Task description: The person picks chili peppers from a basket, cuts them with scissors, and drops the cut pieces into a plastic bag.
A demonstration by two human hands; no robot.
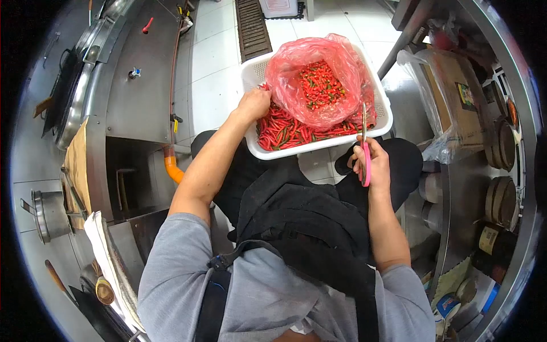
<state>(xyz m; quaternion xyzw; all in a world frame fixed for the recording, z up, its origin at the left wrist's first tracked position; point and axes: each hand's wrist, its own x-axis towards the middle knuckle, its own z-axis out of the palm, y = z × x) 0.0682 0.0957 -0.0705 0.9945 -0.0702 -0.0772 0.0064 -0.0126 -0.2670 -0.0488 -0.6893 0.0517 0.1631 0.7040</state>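
Observation:
A white plastic basket [314, 149] stands in front of me between my knees, with long red chilies [280, 129] in it. On top of them sits an open red plastic bag [285, 94] with small cut chili pieces [322, 85] inside. My left hand [254, 104] is closed at the basket's left side, beside the bag, with a bit of red chili showing at its fingertips. Pink-handled scissors [366, 165] are in my right hand [375, 163] at the basket's front right, their blades pointing away from me over the bag's right edge.
Steel cabinets with an orange pipe [172, 166] stand on the left, beside a metal pot [50, 215]. Shelves on the right hold a cardboard box [456, 91] in clear plastic. A floor drain grate [252, 28] lies beyond the basket.

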